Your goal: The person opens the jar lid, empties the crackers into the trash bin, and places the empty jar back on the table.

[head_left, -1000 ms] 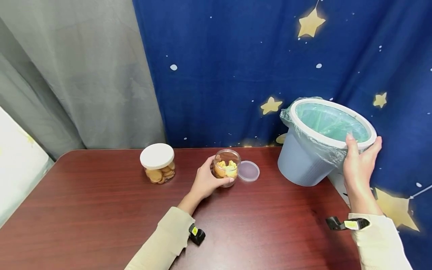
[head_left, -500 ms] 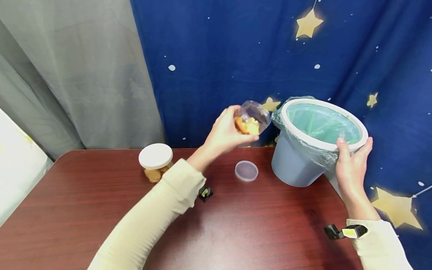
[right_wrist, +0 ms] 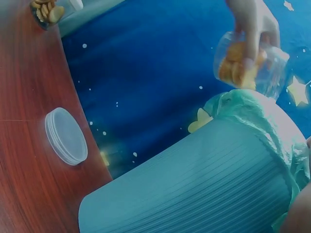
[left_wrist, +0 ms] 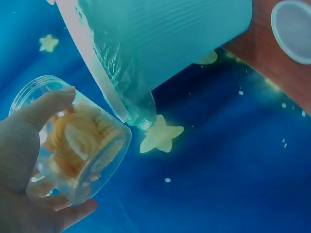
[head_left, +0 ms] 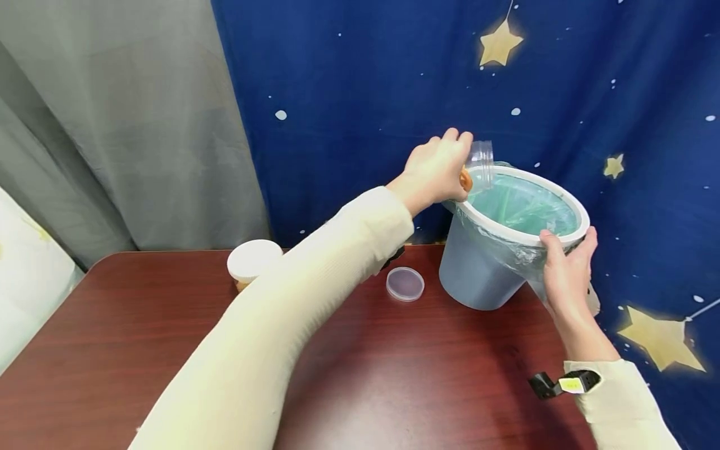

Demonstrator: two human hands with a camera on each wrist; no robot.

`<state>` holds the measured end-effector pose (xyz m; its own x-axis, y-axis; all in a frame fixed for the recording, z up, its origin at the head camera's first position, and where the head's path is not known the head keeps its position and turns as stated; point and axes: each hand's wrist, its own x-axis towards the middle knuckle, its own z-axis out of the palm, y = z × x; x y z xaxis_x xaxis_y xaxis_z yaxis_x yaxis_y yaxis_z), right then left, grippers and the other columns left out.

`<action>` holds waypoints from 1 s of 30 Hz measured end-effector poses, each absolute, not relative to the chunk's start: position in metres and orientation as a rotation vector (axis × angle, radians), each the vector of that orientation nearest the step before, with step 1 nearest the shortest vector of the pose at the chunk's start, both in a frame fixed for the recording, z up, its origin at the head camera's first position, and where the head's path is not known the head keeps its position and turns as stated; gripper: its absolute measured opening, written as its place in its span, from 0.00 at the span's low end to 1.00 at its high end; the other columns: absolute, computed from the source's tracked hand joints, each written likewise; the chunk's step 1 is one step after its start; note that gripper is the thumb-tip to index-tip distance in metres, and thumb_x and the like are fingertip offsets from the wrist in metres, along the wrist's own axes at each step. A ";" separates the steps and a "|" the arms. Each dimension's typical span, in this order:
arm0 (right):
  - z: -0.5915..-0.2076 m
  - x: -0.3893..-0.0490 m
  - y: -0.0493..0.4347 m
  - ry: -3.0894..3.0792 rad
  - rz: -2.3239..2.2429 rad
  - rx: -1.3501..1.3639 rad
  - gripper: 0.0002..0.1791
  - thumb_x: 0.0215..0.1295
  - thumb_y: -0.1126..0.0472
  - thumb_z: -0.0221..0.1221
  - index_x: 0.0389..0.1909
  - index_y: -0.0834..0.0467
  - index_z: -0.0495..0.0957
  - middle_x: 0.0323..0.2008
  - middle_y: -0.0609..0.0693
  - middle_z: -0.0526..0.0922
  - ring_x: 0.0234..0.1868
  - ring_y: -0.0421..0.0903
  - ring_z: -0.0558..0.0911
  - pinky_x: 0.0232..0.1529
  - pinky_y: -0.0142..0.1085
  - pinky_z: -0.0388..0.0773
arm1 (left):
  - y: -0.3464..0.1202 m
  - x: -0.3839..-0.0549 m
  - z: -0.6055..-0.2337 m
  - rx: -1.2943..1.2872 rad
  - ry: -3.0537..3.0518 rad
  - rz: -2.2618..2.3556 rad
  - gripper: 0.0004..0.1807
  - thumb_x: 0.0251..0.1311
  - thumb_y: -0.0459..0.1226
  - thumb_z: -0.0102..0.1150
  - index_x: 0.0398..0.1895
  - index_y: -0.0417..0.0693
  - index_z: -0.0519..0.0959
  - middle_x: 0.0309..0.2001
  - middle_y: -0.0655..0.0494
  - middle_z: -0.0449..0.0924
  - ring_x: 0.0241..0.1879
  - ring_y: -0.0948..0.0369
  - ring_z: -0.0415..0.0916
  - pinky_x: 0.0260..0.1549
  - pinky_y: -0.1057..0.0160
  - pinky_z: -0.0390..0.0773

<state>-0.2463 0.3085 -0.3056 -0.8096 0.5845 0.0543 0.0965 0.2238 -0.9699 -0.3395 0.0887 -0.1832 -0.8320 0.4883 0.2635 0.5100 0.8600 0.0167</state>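
Observation:
My left hand [head_left: 441,165] grips a clear plastic jar [left_wrist: 109,145], tipped on its side with its mouth toward the trash can's opening. Golden cookies [left_wrist: 80,136] are still inside, toward the jar's base. The jar hangs at the left edge of the blue trash can [head_left: 478,269], which has a white rim and a green bag liner [head_left: 517,200]. At the can's right side my right hand [head_left: 567,275] holds the rim, thumb over the top edge and fingers outside. In the right wrist view, only a little of that hand shows at the right edge.
A clear round lid [head_left: 405,284] lies on the reddish-brown table [head_left: 439,375], left of the can. Farther left stands a white-lidded jar [head_left: 254,259] of cookies, partly behind my left sleeve. A blue curtain [head_left: 349,94] with stars hangs behind the table.
My left hand has lifted the jar off the table, carried it right to the can's rim and tipped it sideways. The can has shifted slightly left in view, my right hand still holding it.

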 end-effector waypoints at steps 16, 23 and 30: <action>-0.310 -0.256 0.304 -2.052 1.609 -0.611 0.47 0.71 0.43 0.52 0.81 0.36 0.33 0.83 0.41 0.43 0.81 0.41 0.49 0.80 0.36 0.44 | 0.136 -0.338 -0.179 -0.971 -2.422 0.823 0.30 0.77 0.42 0.47 0.79 0.53 0.55 0.75 0.50 0.59 0.74 0.47 0.60 0.75 0.46 0.60; -0.310 -0.258 0.299 -2.074 1.602 -0.606 0.46 0.71 0.42 0.51 0.81 0.35 0.33 0.82 0.40 0.43 0.81 0.39 0.49 0.80 0.35 0.43 | 0.140 -0.340 -0.179 -1.054 -2.255 0.975 0.27 0.80 0.30 0.31 0.79 0.50 0.55 0.75 0.46 0.58 0.75 0.44 0.57 0.77 0.45 0.54; -0.310 -0.262 0.292 -2.048 1.631 -0.560 0.46 0.71 0.44 0.51 0.81 0.37 0.33 0.83 0.40 0.42 0.80 0.37 0.49 0.79 0.32 0.43 | 0.135 -0.338 -0.178 -1.077 -2.195 0.968 0.26 0.80 0.30 0.30 0.78 0.50 0.56 0.74 0.46 0.59 0.74 0.45 0.58 0.78 0.46 0.53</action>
<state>-0.2623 0.2921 -0.3096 -0.8114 0.5757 0.1013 0.0303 0.2145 -0.9763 -0.3376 0.1352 -0.1782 -0.5580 0.8201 0.1269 0.4594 0.4326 -0.7758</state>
